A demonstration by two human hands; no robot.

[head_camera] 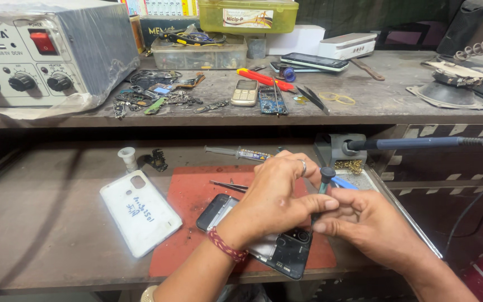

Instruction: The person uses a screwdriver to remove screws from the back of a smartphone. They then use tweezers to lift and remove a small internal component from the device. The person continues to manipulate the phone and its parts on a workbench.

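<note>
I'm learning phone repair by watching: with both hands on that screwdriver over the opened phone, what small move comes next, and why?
Probably twist the screwdriver in place. The right hand pinches its shaft, the left hand steadies it, and its tip stands upright near the camera corner of the opened phone on the red mat.

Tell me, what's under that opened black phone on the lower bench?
The opened black phone lies on a red rectangular work mat, which rests on the grey bench. The left hand and right hand cover the phone's middle, so that part is hidden.
</note>
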